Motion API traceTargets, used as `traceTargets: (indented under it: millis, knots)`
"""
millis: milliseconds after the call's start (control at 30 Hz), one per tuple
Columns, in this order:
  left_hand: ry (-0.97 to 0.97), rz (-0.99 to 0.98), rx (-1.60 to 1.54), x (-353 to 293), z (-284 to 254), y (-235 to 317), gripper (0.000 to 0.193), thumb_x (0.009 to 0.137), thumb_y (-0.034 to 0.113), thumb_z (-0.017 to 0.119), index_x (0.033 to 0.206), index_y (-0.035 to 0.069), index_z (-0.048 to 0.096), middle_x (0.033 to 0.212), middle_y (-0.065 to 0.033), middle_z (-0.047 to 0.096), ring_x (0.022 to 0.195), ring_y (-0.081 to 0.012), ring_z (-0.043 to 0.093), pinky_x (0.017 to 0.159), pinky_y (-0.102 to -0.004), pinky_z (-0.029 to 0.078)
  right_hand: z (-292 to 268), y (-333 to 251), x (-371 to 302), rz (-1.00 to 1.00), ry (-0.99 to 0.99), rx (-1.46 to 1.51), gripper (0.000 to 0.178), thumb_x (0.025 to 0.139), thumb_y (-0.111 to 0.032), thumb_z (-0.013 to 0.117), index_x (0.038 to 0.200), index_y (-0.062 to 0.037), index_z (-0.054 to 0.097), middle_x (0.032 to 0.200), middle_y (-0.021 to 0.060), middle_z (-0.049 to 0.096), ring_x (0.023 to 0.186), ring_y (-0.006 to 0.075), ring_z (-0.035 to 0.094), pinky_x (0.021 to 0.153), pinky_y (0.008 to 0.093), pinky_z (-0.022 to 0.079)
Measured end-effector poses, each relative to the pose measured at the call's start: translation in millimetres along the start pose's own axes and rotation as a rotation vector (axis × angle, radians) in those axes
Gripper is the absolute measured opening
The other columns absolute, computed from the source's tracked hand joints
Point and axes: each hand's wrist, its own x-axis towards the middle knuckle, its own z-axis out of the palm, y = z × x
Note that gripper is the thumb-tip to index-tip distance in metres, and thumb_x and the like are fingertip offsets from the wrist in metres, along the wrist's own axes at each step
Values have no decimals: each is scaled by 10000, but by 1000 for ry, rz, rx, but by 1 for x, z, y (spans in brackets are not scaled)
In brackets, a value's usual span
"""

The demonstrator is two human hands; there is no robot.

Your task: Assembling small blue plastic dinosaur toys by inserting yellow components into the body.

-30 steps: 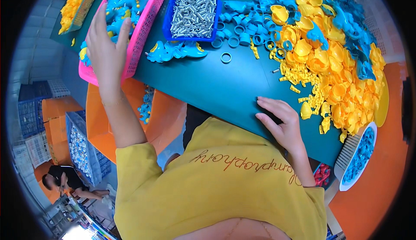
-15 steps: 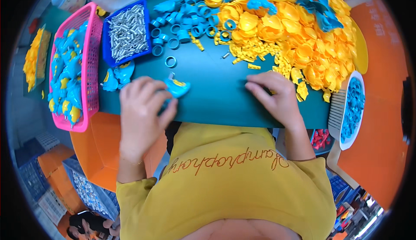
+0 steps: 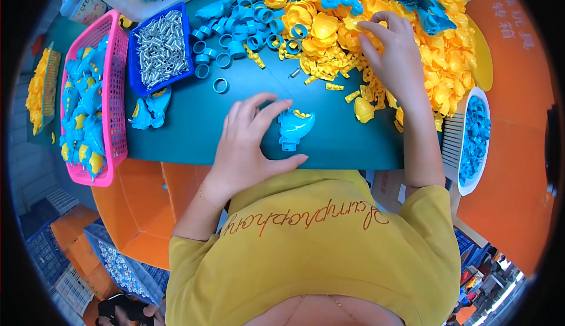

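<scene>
A glossy blue curved plastic shell with yellow teeth-like edging and a small ring at its lower end lies on the green table, near its front edge. Around its left side my left hand is open, thumb and fingers well apart, the fingertips close to the shell's top. Whether they touch it I cannot tell. My right hand reaches over the heap of yellow cupped shells, fingers bent, with a gap between thumb and forefinger and nothing visible between them. Small yellow toothed strips lie beside the heap.
A blue tray of metal springs or pins stands left, beside a pink basket of assembled blue-yellow parts. Blue rings lie scattered behind. More blue shells rest near the tray. A white basket with small blue pieces stands right.
My right hand has moved away from me, from the table's front onto the yellow heap. My left hand moved right and spread its fingers; the blue shell now lies farther right, turned.
</scene>
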Motion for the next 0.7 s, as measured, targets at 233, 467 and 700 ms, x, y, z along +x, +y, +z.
traceTargets:
  millis: [233,467,700]
  knots:
    - [-78,12,54,-4,2,-17,768,698,420,940,1376,181,671,1296,-19,670,1093,-246,587,952,-386,423,-29,-31,-6,-213,-22,321,92,872,-71,753,938,-56,691,1248,90,703,1258,352,598,1059,454,485]
    - [-68,12,92,-4,7,-15,748,703,429,934,1368,200,680,1210,8,696,1023,-223,583,898,-377,411,-10,-55,-65,-199,-278,316,145,830,-51,786,918,-42,671,1022,76,747,1131,324,684,879,433,564]
    - [3,29,85,-5,15,-17,734,695,431,935,1337,195,669,1197,12,708,1036,-226,594,894,-382,412,-19,-54,-61,289,-277,768,101,898,-65,774,980,-28,727,868,20,673,742,109,557,656,273,445]
